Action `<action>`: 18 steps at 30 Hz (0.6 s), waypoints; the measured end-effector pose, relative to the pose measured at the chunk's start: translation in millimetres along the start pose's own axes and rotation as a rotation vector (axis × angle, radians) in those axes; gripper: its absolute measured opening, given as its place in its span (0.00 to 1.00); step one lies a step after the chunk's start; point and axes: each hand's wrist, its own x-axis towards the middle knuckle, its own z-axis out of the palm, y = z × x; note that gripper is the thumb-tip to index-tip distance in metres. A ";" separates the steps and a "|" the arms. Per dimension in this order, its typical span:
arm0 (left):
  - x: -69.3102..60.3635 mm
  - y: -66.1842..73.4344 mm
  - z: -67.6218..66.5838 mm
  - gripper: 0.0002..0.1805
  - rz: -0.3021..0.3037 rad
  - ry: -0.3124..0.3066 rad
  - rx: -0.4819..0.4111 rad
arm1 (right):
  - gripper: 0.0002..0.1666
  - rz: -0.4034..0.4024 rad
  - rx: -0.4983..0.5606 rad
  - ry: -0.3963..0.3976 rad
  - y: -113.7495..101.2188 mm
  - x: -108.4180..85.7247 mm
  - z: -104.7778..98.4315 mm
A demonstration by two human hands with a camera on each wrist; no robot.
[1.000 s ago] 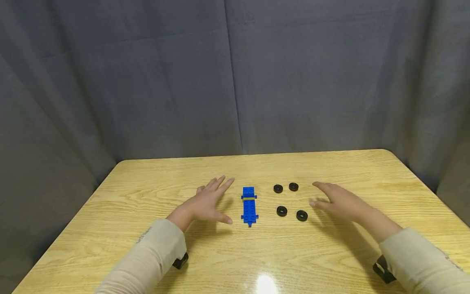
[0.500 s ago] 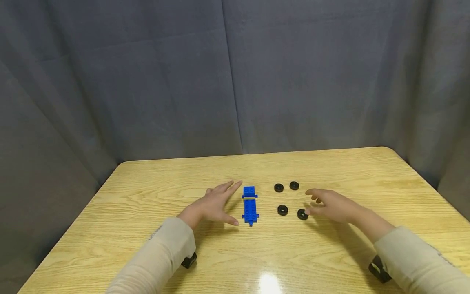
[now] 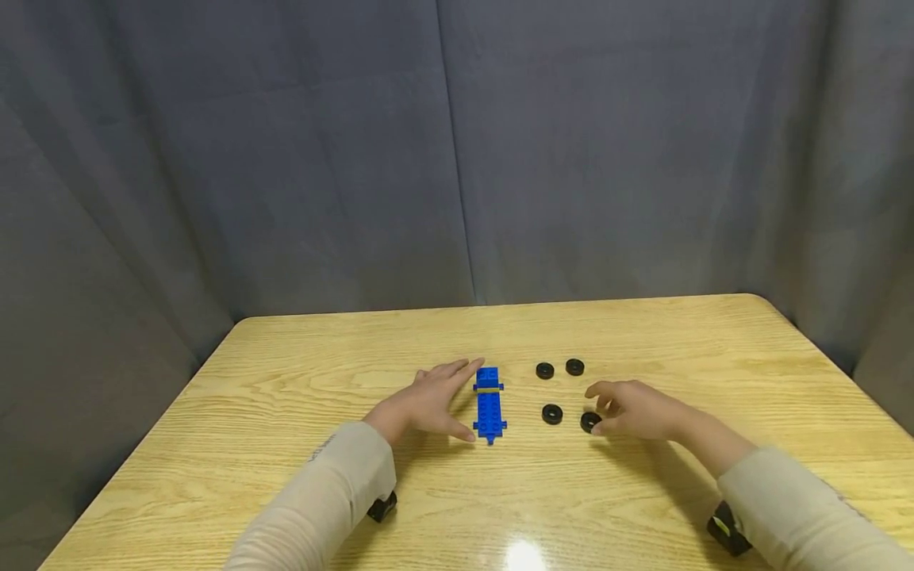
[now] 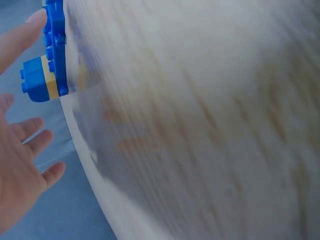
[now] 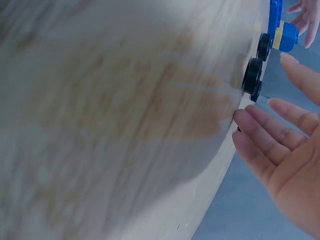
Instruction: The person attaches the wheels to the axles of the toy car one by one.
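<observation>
Head view: the left hand (image 3: 428, 404) is hovering, fingers spread, just beside the blue brick chassis (image 3: 489, 408); the right hand (image 3: 639, 408), thumb and fingers apart, is partly hiding one black tire (image 3: 585, 420). Three other tires (image 3: 546, 414) are lying between on the wooden table (image 3: 457, 500); a grey curtain (image 3: 321, 174) is hanging behind.

Blue toy car base (image 3: 489, 412): long, studded, flat on table (image 3: 457, 500), pointing toward far edge. Raised two-stud block (image 3: 487, 376) at far end, yellow layer (image 3: 489, 389) beneath it. Short pegs on both sides near each end; small knob at near end. Four black wheels, all flat, well apart, between car base and table's right edge. Far-left wheel (image 3: 545, 370), far-right wheel (image 3: 574, 366) nearer far edge. Near-left wheel (image 3: 547, 418) shows hole; near-right wheel (image 3: 586, 420) partly hidden.
</observation>
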 end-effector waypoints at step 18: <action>12.8 4.4 6.0 0.57 -0.003 -0.036 -0.010 | 0.25 -0.037 -0.053 -0.041 -4.1 7.6 4.5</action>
